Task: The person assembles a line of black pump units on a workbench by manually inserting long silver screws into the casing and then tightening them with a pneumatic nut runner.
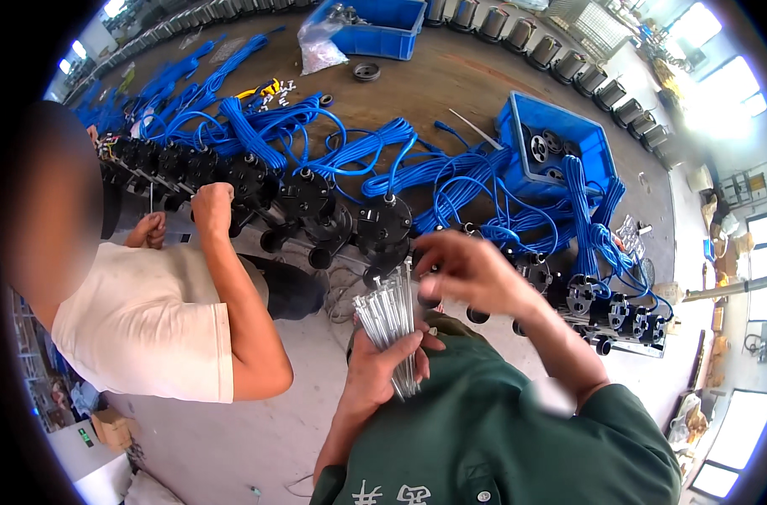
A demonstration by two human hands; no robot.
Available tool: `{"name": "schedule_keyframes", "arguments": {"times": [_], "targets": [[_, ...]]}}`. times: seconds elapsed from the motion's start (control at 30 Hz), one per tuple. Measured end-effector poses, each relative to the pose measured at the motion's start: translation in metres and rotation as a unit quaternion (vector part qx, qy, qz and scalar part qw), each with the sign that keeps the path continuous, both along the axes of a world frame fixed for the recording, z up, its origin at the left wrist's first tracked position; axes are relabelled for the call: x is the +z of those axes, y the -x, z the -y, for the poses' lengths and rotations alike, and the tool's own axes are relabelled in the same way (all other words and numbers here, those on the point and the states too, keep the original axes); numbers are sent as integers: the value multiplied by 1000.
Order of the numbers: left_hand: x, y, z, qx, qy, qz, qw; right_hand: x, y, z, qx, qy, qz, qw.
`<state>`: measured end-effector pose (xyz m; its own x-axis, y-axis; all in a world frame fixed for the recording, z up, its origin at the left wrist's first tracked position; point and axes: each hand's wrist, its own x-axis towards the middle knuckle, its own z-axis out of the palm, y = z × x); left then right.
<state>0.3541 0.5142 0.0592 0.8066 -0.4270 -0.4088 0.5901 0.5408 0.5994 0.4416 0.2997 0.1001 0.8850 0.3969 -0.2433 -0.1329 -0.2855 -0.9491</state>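
Note:
My left hand (373, 370) is closed round a bundle of long silvery bolts (387, 313), held upright in front of my chest with their heads at the top. My right hand (477, 273) hovers just right of the bolt heads, blurred by motion. Its thumb and fingers look apart, with nothing visible between them. Beyond my hands stands a round black motor housing (383, 225) in a row of similar ones along the bench edge. More black housings (581, 296) continue to the right, partly hidden behind my right hand and forearm.
Coiled blue cables (459, 189) lie behind the housings. A blue bin (511, 126) holds black wheel-like parts; another blue bin (383, 38) stands farther back beside a plastic bag (320, 50). Close on my left, a co-worker (164, 316) has both hands at the row. Metal cylinders (518, 34) line the far edge.

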Motion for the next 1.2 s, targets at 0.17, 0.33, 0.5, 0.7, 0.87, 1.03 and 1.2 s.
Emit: {"name": "schedule_keyframes", "arguments": {"times": [0.17,0.33,0.5,0.7,0.87,1.03,1.2], "targets": [[6,0,7,15,-28,1,1000,-17,12,-16,4,-90,-65,994],[-3,6,1,69,-67,-33,995,-15,-9,4,-187,-98,34,977],[-15,11,-5,95,-39,-54,993,-47,-43,7,-223,69,287,929],[-21,12,-13,96,54,-56,992,-71,-43,-6,-192,61,288,936],[-23,13,-18,81,89,-40,992,-51,-34,-15,-67,166,377,909],[-22,14,-17,74,92,-24,993,-65,-28,-24,-13,229,410,883],[-17,13,-21,57,55,-14,997,-37,-6,-40,-62,162,278,945]]}}
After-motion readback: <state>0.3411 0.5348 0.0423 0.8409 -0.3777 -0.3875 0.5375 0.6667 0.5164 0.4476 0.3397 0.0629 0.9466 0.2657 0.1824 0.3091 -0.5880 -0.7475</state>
